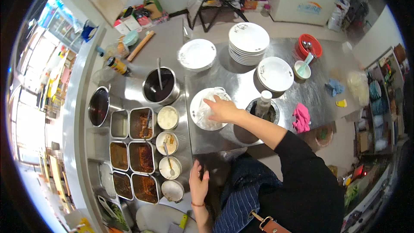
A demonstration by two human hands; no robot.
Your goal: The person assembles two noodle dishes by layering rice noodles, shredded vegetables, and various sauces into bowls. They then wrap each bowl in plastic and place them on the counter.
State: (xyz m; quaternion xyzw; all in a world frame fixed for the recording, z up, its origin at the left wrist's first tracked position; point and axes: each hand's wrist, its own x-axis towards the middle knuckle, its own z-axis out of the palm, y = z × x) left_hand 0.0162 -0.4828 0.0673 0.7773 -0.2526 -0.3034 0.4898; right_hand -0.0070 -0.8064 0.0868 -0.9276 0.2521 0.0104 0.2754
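On the steel table in front of me, a white plate (196, 111) is covered by thin clear plastic film (211, 123). My right hand (224, 110) reaches across from the right and lies on this film, its fingers spread over the plate. Lower down, beside the row of seasoning tubs, my left hand (199, 183) hangs near the counter edge. Its fingers are loosely apart with nothing in them. Just behind my right forearm, a clear bottle with a white cap (266, 97) stands in a dark round container (272, 113).
A plate stack (249, 36), a film-wrapped plate (197, 54) and more plates (276, 74) stand beyond. Right are a red bowl (309, 45) and pink cloth (301, 118). Left are a steel pot (161, 85), seasoning trays (142, 157), white tubs (167, 117) and a cutting board (155, 218).
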